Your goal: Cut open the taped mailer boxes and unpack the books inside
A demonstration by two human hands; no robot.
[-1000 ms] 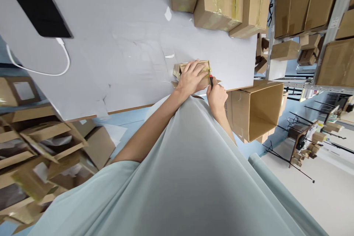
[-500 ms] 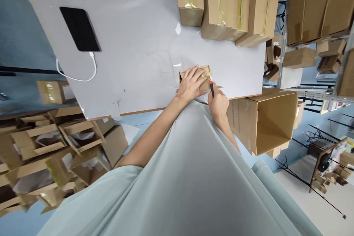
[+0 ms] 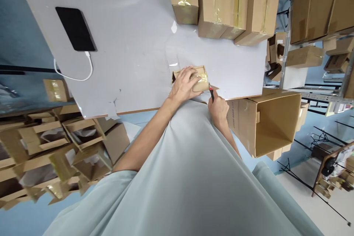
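A small cardboard box [image 3: 201,77] with yellowish clear tape lies near the front edge of the white table [image 3: 132,55]. My left hand [image 3: 184,83] lies over its top and left part, fingers spread around it and holding it. The box's left end shows a dark opening. In my right hand [image 3: 218,108], closed around the handle, is a small knife [image 3: 211,94] with a red-and-black handle. Its thin metal tip points up, just off the box's right end. A flat brown piece [image 3: 215,87] shows beside the tip, partly hidden.
Taped cardboard boxes [image 3: 215,7] stand in a row at the back right. A black phone [image 3: 75,28] with a white cable lies at the left. A large open carton [image 3: 246,125] stands off the table's right end. Several opened boxes [image 3: 55,155] are piled at lower left.
The knife tip has come away from the box's taped right end to just beside it. My left hand and the box have shifted slightly left, and the box looks turned a little.
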